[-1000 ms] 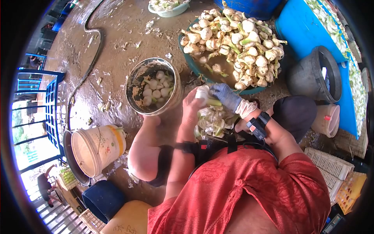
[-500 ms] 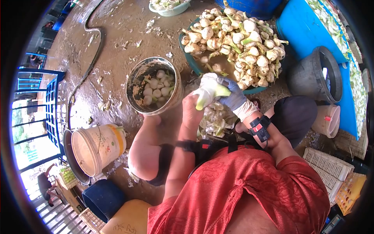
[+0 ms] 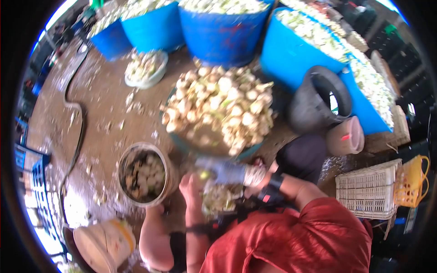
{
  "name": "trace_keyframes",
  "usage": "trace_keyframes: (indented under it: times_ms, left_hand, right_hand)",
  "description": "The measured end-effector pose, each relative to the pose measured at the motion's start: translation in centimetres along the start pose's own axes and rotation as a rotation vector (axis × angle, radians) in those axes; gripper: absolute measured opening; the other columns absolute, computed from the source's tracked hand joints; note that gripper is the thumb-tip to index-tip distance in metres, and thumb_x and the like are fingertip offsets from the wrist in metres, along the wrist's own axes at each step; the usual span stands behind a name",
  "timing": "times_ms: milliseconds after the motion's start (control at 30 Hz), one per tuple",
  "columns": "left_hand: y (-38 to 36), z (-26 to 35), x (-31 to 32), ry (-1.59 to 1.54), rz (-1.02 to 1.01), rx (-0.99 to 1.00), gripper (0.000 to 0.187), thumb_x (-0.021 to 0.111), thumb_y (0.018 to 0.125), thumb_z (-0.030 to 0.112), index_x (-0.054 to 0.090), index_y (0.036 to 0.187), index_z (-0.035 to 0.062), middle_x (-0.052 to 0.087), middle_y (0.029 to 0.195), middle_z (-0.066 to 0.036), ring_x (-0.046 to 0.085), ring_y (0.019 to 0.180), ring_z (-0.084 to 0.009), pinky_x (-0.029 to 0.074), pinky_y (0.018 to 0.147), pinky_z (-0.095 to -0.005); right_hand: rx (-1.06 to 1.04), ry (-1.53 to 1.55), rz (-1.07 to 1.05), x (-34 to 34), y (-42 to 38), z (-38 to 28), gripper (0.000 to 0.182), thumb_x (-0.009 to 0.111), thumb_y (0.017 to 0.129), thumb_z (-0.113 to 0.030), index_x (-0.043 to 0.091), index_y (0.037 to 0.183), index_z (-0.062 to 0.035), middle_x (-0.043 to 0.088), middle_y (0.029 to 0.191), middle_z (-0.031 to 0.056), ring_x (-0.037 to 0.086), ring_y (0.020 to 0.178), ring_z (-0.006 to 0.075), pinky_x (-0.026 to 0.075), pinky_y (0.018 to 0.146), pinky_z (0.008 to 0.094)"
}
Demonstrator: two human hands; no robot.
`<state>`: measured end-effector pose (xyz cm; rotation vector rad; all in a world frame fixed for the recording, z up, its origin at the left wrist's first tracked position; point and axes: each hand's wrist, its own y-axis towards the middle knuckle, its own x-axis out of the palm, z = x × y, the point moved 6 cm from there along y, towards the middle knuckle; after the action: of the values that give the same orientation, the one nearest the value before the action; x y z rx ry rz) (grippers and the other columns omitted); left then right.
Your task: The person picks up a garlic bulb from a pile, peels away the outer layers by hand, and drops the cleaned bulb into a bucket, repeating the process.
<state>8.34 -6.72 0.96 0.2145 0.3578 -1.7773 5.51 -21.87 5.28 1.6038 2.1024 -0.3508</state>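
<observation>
My left hand (image 3: 191, 186), bare, is closed beside the pail; what it grips is too blurred to make out. My right hand (image 3: 224, 171), in a bluish-grey glove, is closed round a blurred white-green bulb (image 3: 204, 174) between the hands. Beyond them a wide green tub (image 3: 205, 146) holds a heap of unpeeled bulbs (image 3: 227, 98), with brownish water at its near side. Left of my hands stands a stained round pail (image 3: 169, 175) with peeled white bulbs (image 3: 148, 179) in it. Loose peelings (image 3: 218, 199) lie below my right hand.
Blue tubs (image 3: 218, 34) full of pale pieces line the back. A small pale basin (image 3: 159, 75) stands back left, a dark bucket (image 3: 305, 109) and pinkish pail (image 3: 341, 136) right. White crates (image 3: 366, 193), a yellow basket (image 3: 409, 182), a hose (image 3: 82, 136) and a cream bucket (image 3: 107, 241) are also there.
The view has tilted up and turned right, bringing more blue tubs into sight. The hands have come closer together, and the bulb, clear before, is now blurred and mostly covered.
</observation>
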Motion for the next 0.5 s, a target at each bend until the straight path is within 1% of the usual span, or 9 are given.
trace_keyframes:
  times_ms: [33,200,233,267,300,400,433,467,500]
  left_hand:
    - [-0.9,0.5,0.5,-0.267,-0.01,-0.282,0.033,0.051,0.087,0.026,0.064,0.092,-0.004,0.063,0.078,-0.012,0.062,0.065,-0.0191,0.049,0.049,-0.0289]
    - [-0.6,1.0,2.9,-0.704,-0.125,-0.418,0.039,0.048,0.091,0.034,0.061,0.094,-0.002,0.063,0.083,-0.011,0.062,0.06,-0.0173,0.046,0.044,-0.0247]
    - [-0.8,1.6,3.2,-0.862,-0.096,-0.475,0.038,0.047,0.092,0.035,0.06,0.094,-0.0011,0.063,0.086,-0.012,0.062,0.06,-0.0169,0.046,0.045,-0.0235]
    - [-0.8,2.2,3.0,-0.753,-0.114,-0.441,0.034,0.049,0.091,0.032,0.061,0.089,-0.0007,0.061,0.087,-0.01,0.061,0.061,-0.0152,0.045,0.048,-0.0231]
    - [-0.2,0.0,3.2,-0.666,-0.205,-0.339,0.033,0.051,0.092,0.03,0.055,0.108,0.0021,0.065,0.094,-0.016,0.064,0.067,-0.0221,0.05,0.053,-0.0274]
    - [-0.7,-1.4,3.4,-0.735,-0.162,-0.468,0.033,0.052,0.093,0.031,0.055,0.106,0.0007,0.066,0.092,-0.017,0.063,0.063,-0.0207,0.049,0.051,-0.026]
    - [-0.8,-1.1,3.3,-0.722,-0.126,-0.51,0.032,0.052,0.093,0.029,0.055,0.106,-0.0002,0.066,0.091,-0.017,0.062,0.062,-0.0194,0.049,0.051,-0.0257]
    - [-0.8,-1.3,3.3,-0.702,-0.125,-0.525,0.031,0.053,0.092,0.027,0.055,0.105,-0.0004,0.066,0.091,-0.017,0.062,0.062,-0.0185,0.049,0.051,-0.0254]
    - [-0.7,-1.4,3.4,-0.685,-0.13,-0.533,0.03,0.053,0.092,0.026,0.055,0.105,-0.0006,0.066,0.09,-0.016,0.062,0.062,-0.0176,0.049,0.052,-0.0251]
  right_hand:
    - [-0.043,-0.052,0.001,0.2,0.1,-1.6,0.051,0.072,0.077,-0.022,0.053,0.122,-0.0064,0.055,0.12,0.0138,0.055,0.107,0.026,0.047,0.087,0.0343]
    - [0.397,0.399,0.246,-4.4,0.1,2.4,0.02,0.067,0.075,-0.021,0.063,0.087,-0.0052,0.065,0.08,0.0091,0.064,0.073,0.0238,0.05,0.074,0.0344]
    - [0.329,0.381,0.298,-7.7,-0.1,3.3,0.018,0.066,0.076,-0.016,0.063,0.09,-0.0041,0.064,0.082,0.0071,0.063,0.076,0.0187,0.05,0.071,0.0326]
    - [-0.207,-0.233,0.473,-12.5,-0.6,3.0,0.015,0.056,0.082,-0.006,0.063,0.096,-0.0064,0.062,0.092,0.0086,0.058,0.084,0.013,0.05,0.07,0.0298]
    - [-0.218,-0.135,0.624,-17.6,-1.4,4.7,0.016,0.054,0.085,-0.01,0.061,0.099,-0.0057,0.062,0.094,0.0095,0.059,0.086,0.0153,0.049,0.073,0.0317]
    - [-0.613,1.686,0.591,-33.0,-1.4,5.6,0.025,0.047,0.093,-0.021,0.057,0.108,-0.0037,0.063,0.098,0.0122,0.06,0.093,0.0224,0.048,0.083,0.0374]
    - [-0.512,1.205,1.135,-34.7,-3.0,3.6,0.019,0.053,0.091,-0.016,0.055,0.102,-0.0009,0.061,0.092,0.0092,0.059,0.085,0.0179,0.048,0.082,0.0335]
    - [-0.492,1.236,1.125,-33.5,-2.0,3.6,0.019,0.053,0.091,-0.016,0.055,0.102,-0.0009,0.061,0.092,0.0092,0.059,0.085,0.0179,0.048,0.082,0.0335]
    - [-0.329,0.579,1.065,-32.5,-0.6,2.1,0.016,0.052,0.09,-0.015,0.055,0.097,-0.0011,0.06,0.088,0.0087,0.058,0.082,0.0168,0.048,0.079,0.0318]
